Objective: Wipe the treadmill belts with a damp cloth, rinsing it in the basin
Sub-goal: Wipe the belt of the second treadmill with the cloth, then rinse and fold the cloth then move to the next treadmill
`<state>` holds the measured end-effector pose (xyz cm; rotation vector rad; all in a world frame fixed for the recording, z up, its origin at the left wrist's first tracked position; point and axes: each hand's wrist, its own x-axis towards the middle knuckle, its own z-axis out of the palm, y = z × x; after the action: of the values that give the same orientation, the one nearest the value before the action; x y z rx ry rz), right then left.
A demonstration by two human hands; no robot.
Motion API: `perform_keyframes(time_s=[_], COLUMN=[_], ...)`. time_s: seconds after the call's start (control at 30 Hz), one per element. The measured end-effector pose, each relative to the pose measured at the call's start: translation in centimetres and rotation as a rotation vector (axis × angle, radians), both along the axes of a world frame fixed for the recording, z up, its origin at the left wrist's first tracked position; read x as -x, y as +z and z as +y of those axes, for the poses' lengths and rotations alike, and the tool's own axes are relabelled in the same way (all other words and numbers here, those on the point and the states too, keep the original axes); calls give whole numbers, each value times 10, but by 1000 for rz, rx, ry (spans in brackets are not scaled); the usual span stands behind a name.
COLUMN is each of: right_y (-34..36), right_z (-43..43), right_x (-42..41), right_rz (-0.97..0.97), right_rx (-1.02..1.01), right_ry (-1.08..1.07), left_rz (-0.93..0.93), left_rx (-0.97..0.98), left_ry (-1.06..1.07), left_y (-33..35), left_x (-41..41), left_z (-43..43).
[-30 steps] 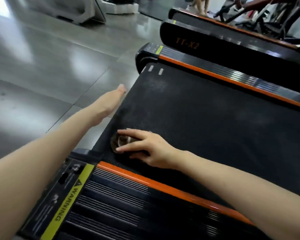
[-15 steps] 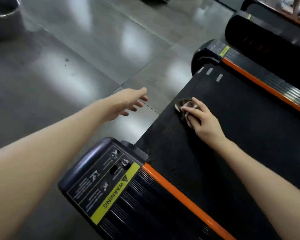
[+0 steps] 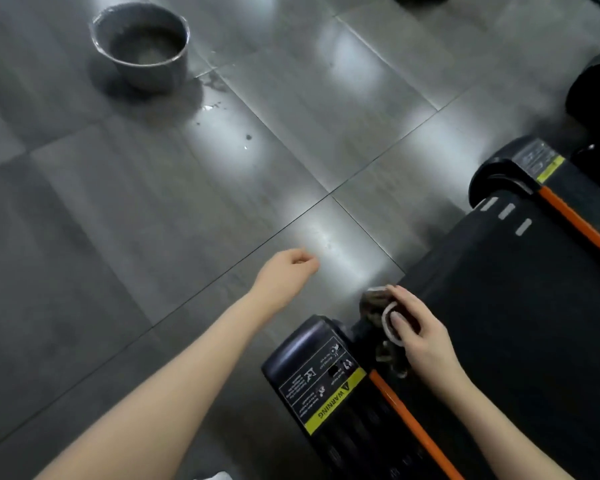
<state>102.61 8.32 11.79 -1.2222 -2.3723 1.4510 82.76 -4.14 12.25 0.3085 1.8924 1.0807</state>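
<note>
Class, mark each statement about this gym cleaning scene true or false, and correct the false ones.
1. The right hand holds the cloth at the rear edge of the treadmill belt. True.
2. The left hand is dipping into the basin. False: it hangs empty over the floor, far from the basin.
3. The basin stands on the floor, with wet splashes beside it. True.
4. The warning label is red. False: it is yellow with black lettering.
5. The side rail stripe is orange. True.

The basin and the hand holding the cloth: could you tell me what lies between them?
Head view: only grey floor tiles with water splashes between basin and right hand; the empty left hand hovers nearby.
</note>
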Motion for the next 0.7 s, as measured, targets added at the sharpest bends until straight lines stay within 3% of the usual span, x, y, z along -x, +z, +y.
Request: perform_keyframes(time_s=[0.27,0.43,0.53,0.7], right_y=[101,127,142,154], right_z=[-47,-66,-73,-73], right_x=[123,208,272,379], right_rz=[142,160,87,-10], right_rx=[361,506,442,420], right_ry=[46,7,11,0], left_rz=[-267,-400,-343,-83], left_rx=[-59,-62,-17,192], left_ry=[224,212,170,159], left_y=[76,97,113,133], left_x=[48,129,188,298], left_z=[-45,-67,-76,-83])
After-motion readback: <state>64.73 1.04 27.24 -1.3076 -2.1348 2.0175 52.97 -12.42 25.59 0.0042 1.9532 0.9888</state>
